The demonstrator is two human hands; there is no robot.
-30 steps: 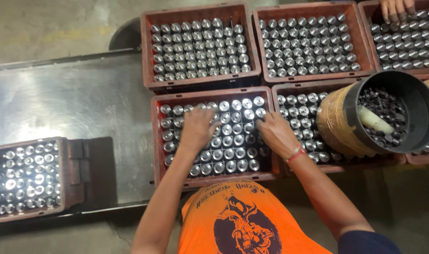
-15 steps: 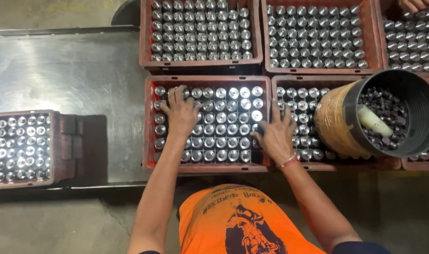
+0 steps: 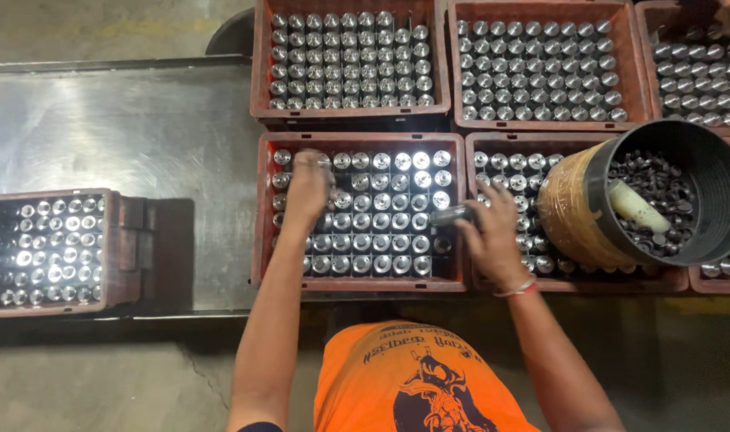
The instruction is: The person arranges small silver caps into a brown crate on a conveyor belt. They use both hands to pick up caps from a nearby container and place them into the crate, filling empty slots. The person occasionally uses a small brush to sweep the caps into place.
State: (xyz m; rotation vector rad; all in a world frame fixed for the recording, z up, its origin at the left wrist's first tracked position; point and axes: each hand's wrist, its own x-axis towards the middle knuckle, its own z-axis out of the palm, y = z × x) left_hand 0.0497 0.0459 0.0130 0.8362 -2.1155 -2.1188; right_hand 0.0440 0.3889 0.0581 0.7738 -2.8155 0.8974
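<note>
Both hands are working over the red crate point(image 3: 261, 216) of upright metal cylinders point(image 3: 381, 240). The left hand point(image 3: 309, 188) is resting loosely curled on its upper-left rows; the right hand point(image 3: 493, 236), at its right edge, is apparently pinching one cylinder point(image 3: 449, 214) lying sideways. Most slots are looking filled.

both arms are bare and extended forward from the lower edge of the view, roughly parallel, elbows lower than the wrists. the left hand point(image 3: 307, 190) is palm down, wrist straight, fingers pointing away from the body and curled slightly at the tips; the fingertips are blurred, so the grip cannot be confirmed. the right hand point(image 3: 493, 236) is palm down and angled inward toward the left, fingers bunched and pinched together at the leading edge, thumb tucked beneath. a thin red and white band circles the right wrist. the hands are well apart, the left one reaching slightly farther forward.
</note>
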